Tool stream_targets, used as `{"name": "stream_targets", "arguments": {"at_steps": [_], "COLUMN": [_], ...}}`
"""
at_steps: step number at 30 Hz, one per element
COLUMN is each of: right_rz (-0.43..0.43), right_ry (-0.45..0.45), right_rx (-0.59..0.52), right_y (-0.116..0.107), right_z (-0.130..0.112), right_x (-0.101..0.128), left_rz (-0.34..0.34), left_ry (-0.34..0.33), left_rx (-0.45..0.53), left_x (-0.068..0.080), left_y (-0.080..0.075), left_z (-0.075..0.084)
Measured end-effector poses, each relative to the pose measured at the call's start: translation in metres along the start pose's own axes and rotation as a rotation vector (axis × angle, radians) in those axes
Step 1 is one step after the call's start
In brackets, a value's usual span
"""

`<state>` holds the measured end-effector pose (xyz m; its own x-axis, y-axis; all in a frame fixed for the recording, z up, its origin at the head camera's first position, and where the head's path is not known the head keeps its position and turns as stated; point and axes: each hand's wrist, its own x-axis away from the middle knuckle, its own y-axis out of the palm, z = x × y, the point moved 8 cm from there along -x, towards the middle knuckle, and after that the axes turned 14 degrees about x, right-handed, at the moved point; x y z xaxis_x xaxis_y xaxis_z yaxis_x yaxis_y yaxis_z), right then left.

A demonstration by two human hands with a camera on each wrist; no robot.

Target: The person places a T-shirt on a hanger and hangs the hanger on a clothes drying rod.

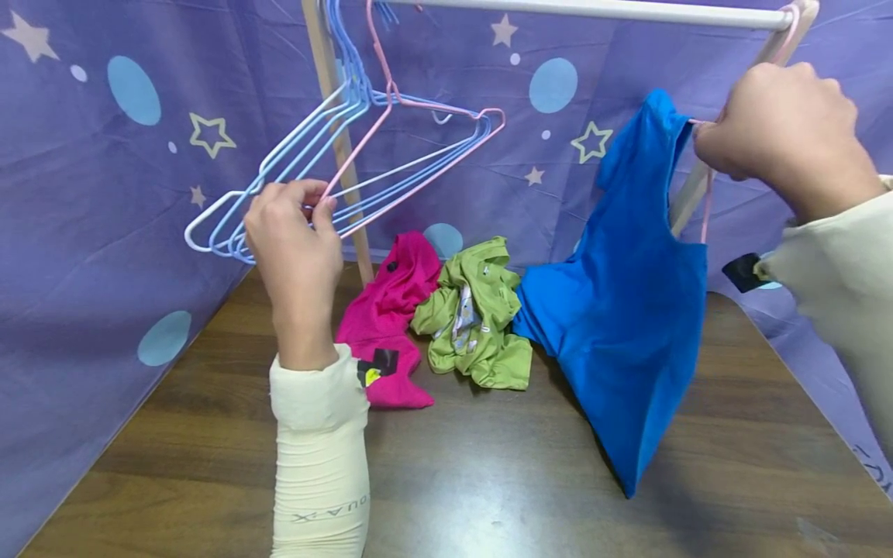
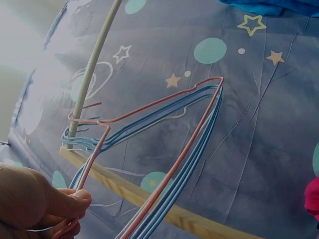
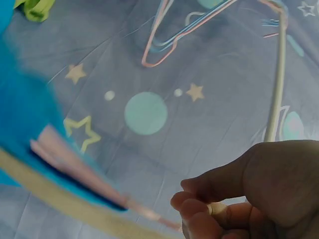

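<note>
Several wire hangers in pink, blue and white hang from the white rail at the upper left. My left hand pinches the lower corner of the pink hanger among them. My right hand grips a pink hanger near the rail's right end, and a blue shirt hangs on it with its hem on the table. In the right wrist view my fingers curl round that hanger's wire.
A pink garment and a green garment lie crumpled on the wooden table below the rail. A wooden post holds the rail. A purple star-printed cloth encloses the back and sides.
</note>
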<state>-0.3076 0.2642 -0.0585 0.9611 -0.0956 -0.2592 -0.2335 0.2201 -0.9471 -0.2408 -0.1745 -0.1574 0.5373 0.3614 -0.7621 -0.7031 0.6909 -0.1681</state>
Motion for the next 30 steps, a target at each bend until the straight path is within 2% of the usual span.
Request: {"name": "stream_targets", "arguments": {"at_steps": [6, 18, 23, 30], "right_rz": [0.009, 0.003, -0.025, -0.075], "right_ry": [-0.037, -0.137, -0.164, -0.157], "right_rx": [-0.047, -0.107, -0.135, -0.176], "right_y": [-0.003, 0.014, 0.024, 0.04], "right_z": [-0.021, -0.07, -0.092, -0.118], "right_x": [0.009, 0.009, 0.009, 0.011], "left_rz": [0.013, 0.053, 0.074, 0.119], "left_ry": [-0.008, -0.006, -0.024, -0.047], "left_rx": [-0.002, 0.009, 0.048, 0.148], "left_x": [-0.001, 0.0, 0.001, 0.001], "left_y": [0.0, -0.002, -0.003, -0.007], "left_z": [-0.003, -0.006, -0.006, -0.002]}}
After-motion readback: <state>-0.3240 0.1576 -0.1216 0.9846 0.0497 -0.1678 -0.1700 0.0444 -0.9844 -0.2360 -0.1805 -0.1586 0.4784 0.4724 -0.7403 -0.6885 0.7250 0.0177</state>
